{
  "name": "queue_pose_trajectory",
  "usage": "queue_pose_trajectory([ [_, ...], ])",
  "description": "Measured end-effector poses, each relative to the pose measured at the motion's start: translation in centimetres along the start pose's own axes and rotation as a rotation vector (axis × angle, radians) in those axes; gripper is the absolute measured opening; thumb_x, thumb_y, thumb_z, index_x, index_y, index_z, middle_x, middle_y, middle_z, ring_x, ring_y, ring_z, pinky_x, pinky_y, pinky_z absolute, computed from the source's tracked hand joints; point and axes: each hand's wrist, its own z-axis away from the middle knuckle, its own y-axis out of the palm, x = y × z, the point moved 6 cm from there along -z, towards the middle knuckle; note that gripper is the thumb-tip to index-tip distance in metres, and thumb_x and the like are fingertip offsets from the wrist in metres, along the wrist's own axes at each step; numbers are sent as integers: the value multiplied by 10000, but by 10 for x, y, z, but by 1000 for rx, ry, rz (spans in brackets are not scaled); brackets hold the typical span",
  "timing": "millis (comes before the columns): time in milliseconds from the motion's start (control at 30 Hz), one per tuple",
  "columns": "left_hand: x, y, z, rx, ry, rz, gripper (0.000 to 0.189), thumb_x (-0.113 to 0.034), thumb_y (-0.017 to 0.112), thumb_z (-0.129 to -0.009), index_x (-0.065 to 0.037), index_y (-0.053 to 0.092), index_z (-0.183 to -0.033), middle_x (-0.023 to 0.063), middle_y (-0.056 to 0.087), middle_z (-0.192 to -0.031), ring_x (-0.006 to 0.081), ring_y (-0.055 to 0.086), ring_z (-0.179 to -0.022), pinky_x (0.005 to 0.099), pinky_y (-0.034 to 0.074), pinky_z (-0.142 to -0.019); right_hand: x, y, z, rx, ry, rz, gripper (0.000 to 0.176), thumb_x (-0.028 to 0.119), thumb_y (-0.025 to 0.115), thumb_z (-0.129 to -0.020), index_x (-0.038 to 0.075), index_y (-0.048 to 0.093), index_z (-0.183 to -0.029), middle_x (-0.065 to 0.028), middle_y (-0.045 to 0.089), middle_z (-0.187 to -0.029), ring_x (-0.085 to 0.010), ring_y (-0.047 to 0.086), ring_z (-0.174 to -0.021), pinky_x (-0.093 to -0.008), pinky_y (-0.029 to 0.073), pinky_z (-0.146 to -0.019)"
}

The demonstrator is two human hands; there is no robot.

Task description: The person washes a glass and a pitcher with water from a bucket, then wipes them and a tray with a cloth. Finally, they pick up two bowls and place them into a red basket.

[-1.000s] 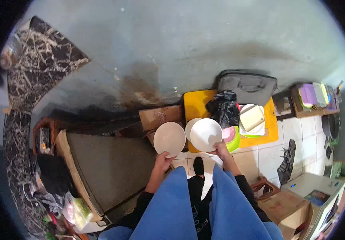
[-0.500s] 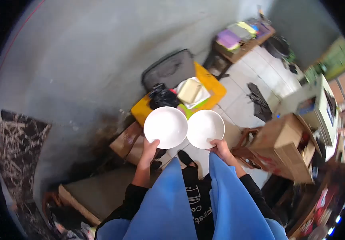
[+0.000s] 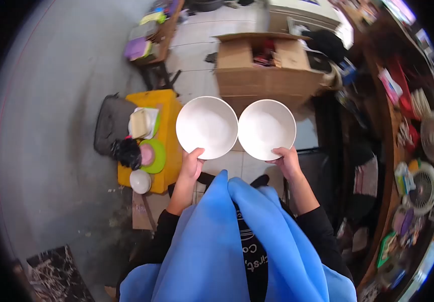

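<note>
We hold two white bowls out front, rims touching: left bowl (image 3: 207, 127), right bowl (image 3: 267, 129), both insides facing us. Our left hand (image 3: 192, 163) and right hand (image 3: 287, 161) clamp near rims from below, fingers (image 3: 197, 152) closed, forearms raised.

One camera, worn on the person's head, looks almost straight down past the blue garment (image 3: 212, 241) on the chest to the tiled floor (image 3: 199, 43). It sits close above the left hand (image 3: 193, 163) and right hand (image 3: 287, 161), which grip the left bowl (image 3: 207, 127) and right bowl (image 3: 267, 129) at centre frame. Its fisheye lens curves the room: yellow table (image 3: 172, 126) left, cardboard box (image 3: 262, 80) above.
</note>
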Motion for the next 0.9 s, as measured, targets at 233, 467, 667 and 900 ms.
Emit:
queue_pose_trajectory([
  [233,61,136,-1,245,-166,-84,517,0,510,-688,-4,351,-1180,125,469,-1107,239,503,-990,364,450,-806,56,-138,53,-210,-241,-106,378,86,467,-708,-115,418,-1025,-178,574,-850,-216,605,-656,-296,525,-550],
  [467,90,230,2,454,-278,-293,486,-14,517,-685,23,375,-1148,119,509,-1050,222,539,-926,325,462,-779,77,-218,104,-451,-449,-267,399,105,476,-719,-110,404,-1046,-186,565,-887,-220,609,-665,-297,531,-537],
  [667,136,320,-8,660,-365,-366,496,-21,507,-681,34,357,-1151,137,513,-1030,219,560,-886,320,492,-733,79,-264,149,-587,-512,-375,430,110,483,-716,-97,379,-1078,-188,553,-915,-241,609,-705,-303,540,-516],
  [900,186,421,-25,771,-455,-461,503,-8,487,-667,32,338,-1146,144,513,-998,212,585,-788,290,519,-602,108,-295,166,-815,-557,-402,501,114,498,-721,-31,298,-1157,-176,523,-956,-234,609,-693,-289,540,-485],
])
